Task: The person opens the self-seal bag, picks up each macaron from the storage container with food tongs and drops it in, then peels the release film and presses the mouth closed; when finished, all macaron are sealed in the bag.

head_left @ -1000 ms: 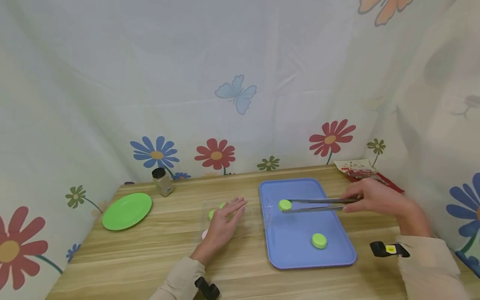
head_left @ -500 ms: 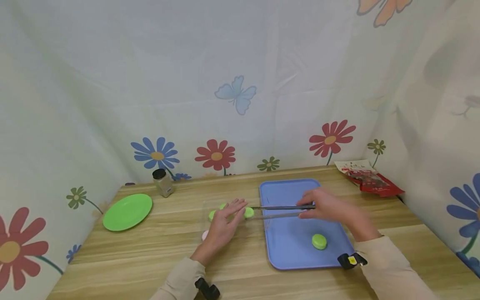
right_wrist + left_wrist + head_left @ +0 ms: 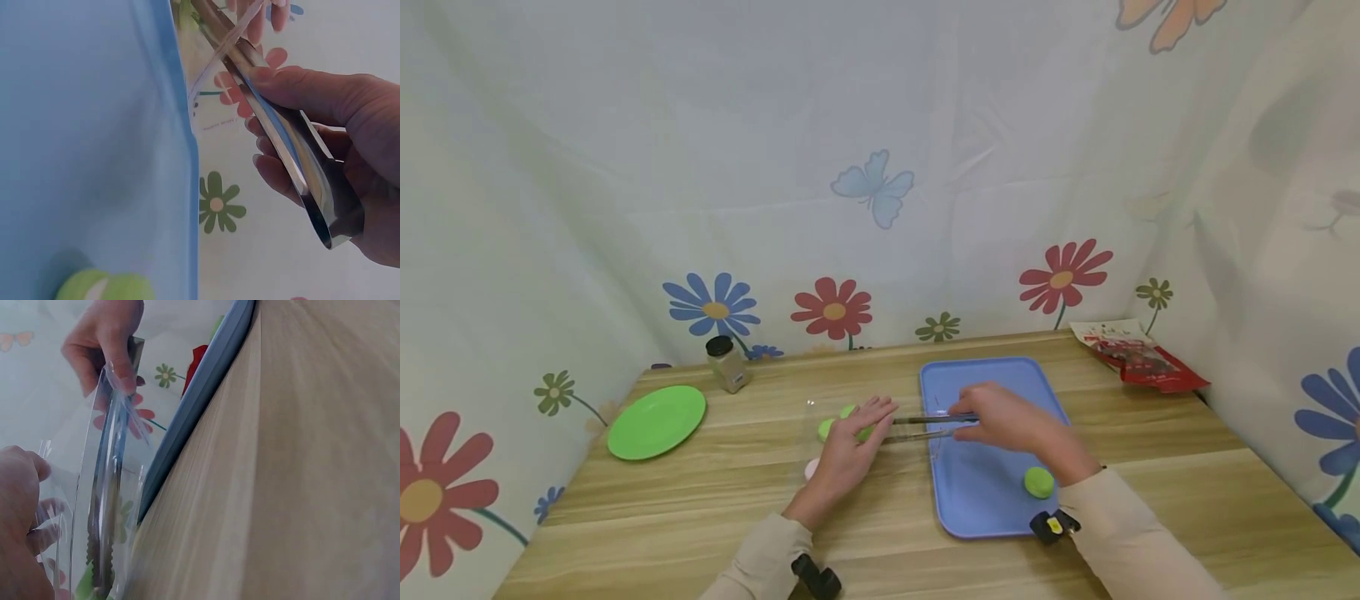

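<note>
My right hand [image 3: 1017, 427] grips metal tongs [image 3: 275, 125], which reach left over the blue tray's edge into a clear plastic box [image 3: 76, 506]. At the serrated tips is a green macaron [image 3: 85, 581], partly covered by my left hand in the head view. My left hand [image 3: 848, 446] rests on the box with fingers extended, seen through the plastic in the left wrist view. Beside it in the box lie another green macaron [image 3: 826, 429] and a pale pink macaron [image 3: 811, 469], partly hidden. One green macaron [image 3: 1039, 482] sits on the blue tray [image 3: 977, 508].
A green plate [image 3: 657, 422] lies at the left of the wooden table [image 3: 700, 517]. Behind it stands a small jar with a black lid [image 3: 726, 364]. A red and white pouch [image 3: 1138, 354] is at the back right, near the flowered curtain [image 3: 925, 208].
My right hand has moved left with the tongs, carrying the green macaron from over the blue tray into the clear box. My left hand has stayed in place.
</note>
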The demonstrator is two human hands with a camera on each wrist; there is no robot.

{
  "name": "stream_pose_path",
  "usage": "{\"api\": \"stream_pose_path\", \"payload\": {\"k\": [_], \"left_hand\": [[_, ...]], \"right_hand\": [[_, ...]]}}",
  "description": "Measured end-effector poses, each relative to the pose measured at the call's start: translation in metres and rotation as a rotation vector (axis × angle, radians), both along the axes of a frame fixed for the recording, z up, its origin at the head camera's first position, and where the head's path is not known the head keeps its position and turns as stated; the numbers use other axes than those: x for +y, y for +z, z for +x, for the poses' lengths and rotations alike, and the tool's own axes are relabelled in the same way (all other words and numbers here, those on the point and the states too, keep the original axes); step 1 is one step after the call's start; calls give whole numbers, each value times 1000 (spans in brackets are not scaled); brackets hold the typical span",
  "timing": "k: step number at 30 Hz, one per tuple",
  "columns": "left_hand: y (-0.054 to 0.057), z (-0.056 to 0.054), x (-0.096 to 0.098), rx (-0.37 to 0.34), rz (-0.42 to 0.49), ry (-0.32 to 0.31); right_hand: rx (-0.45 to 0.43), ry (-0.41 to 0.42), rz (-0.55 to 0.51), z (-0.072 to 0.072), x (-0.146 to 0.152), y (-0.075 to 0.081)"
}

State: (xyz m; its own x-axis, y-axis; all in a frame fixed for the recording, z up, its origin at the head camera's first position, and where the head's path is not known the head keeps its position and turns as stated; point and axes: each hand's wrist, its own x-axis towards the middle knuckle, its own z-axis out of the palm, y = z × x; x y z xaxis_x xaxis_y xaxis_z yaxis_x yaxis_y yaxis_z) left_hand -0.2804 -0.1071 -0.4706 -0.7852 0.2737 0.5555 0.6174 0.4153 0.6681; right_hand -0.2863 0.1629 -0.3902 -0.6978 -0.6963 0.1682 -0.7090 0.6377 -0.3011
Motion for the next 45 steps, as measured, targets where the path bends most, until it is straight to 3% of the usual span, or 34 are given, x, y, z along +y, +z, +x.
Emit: {"api": "stream_pose_path", "payload": {"k": [19, 33, 45], "left_hand": [[2, 2, 0, -39, 18, 7], [2, 1, 0, -38, 18, 9], [1, 0, 0, -32, 32, 7]], "right_hand": [[-40, 25, -7, -9, -2, -7], [-61, -2, 43, -5, 0, 0], [-102, -28, 23, -2, 9, 0]]}}
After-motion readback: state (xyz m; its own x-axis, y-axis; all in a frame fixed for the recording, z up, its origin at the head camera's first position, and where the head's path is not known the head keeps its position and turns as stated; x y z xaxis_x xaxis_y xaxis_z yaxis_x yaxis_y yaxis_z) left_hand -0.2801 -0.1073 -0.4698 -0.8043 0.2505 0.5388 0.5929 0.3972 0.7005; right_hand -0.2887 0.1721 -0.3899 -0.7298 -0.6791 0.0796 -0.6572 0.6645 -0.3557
